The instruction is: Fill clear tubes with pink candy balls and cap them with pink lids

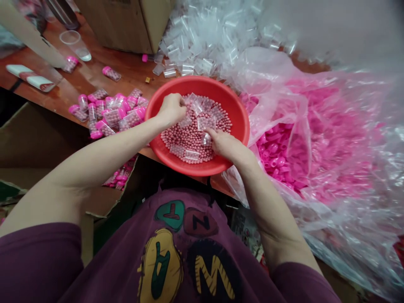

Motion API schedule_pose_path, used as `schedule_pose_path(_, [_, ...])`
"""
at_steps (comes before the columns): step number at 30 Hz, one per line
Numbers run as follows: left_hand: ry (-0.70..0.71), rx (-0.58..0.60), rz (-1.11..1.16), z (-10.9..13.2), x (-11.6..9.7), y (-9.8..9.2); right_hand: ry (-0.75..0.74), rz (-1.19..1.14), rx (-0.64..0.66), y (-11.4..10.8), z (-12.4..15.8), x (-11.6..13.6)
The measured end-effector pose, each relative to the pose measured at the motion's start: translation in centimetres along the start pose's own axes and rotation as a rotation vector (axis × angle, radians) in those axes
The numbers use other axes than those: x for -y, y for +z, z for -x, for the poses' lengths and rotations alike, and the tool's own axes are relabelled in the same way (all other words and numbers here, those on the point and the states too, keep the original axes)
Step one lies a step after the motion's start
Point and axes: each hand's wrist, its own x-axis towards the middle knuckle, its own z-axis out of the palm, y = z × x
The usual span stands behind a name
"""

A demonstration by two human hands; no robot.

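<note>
A red plastic basin (240, 122) sits at the table's near edge, filled with small pink beads (189, 136) and several clear plastic tubes (205, 122) lying on them. My left hand (172, 108) is in the basin's left side, fingers closed around a clear tube at the beads. Over at the basin's near right, my right hand (222, 143) pinches another clear tube (206, 139) pressed into the beads.
Filled tubes with pink caps (109, 111) lie heaped left of the basin. A clear bag of pink caps (315, 139) spreads to the right. Empty clear tubes (208, 42) pile behind, beside a cardboard box (126, 21). A plastic cup (75, 42) stands far left.
</note>
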Motion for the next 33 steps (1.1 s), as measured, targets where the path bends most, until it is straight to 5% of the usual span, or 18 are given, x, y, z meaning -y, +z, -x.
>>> schedule_pose_path(4, [-0.041,-0.079,-0.285,0.7,-0.2,-2.0,-0.111,0.054,0.073,0.3,-0.4,0.1])
schedule_pose_path(13, [-0.169,0.114,-0.230,0.6,0.0,0.7,-0.097,0.238,0.014,-0.4,-1.8,1.7])
schedule_pose_path(21, [-0.103,-0.025,-0.275,0.5,0.1,-0.3,0.084,0.276,0.034,-0.9,-1.7,2.2])
schedule_pose_path(27, [-0.183,-0.020,-0.194,0.4,-1.0,-0.3,-0.015,0.126,0.021,0.1,-5.9,4.7])
schedule_pose_path(33, [-0.222,-0.097,0.026,-1.2,1.0,0.5,-0.073,-0.248,-0.117,0.3,-8.9,4.6])
